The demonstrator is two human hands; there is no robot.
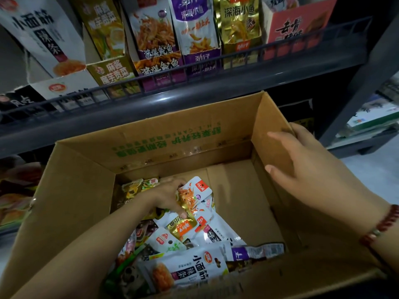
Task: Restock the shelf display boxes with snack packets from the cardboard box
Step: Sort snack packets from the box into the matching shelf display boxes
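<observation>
**Reaching Into the Box, Shelf Waiting Above**

Your left hand [167,198] curls its fingers down over a small white-and-gold snack packet [192,196] on top of the heap, gripping it or just about to; a gold packet [182,228] lies just under your fingertips. Your right hand [302,160] lies with straight, spread fingers flat against the inner face of the right-hand flap, the thumb hooked over the flap's top edge, steadying the cardboard box [151,143]. The packets crowd the left half and near corner of the box floor, a large white packet [187,270] against the near wall; the right half of the floor shows bare cardboard. Above the far wall, the shelf rail [194,67] fronts a row of display boxes: the purple display box [200,59], the gold display box [239,48], the pink display box [300,29] towards the right end.

The risk, as it looks from here: the foil is slick and the packets overlap, so a loose pinch may drag up neighbours and spill them, or drop the pick on the lift. Several flavours are mixed, so a packet may land in the wrong display box. Ease your right hand off and the flap may fold inward across your reach.
</observation>
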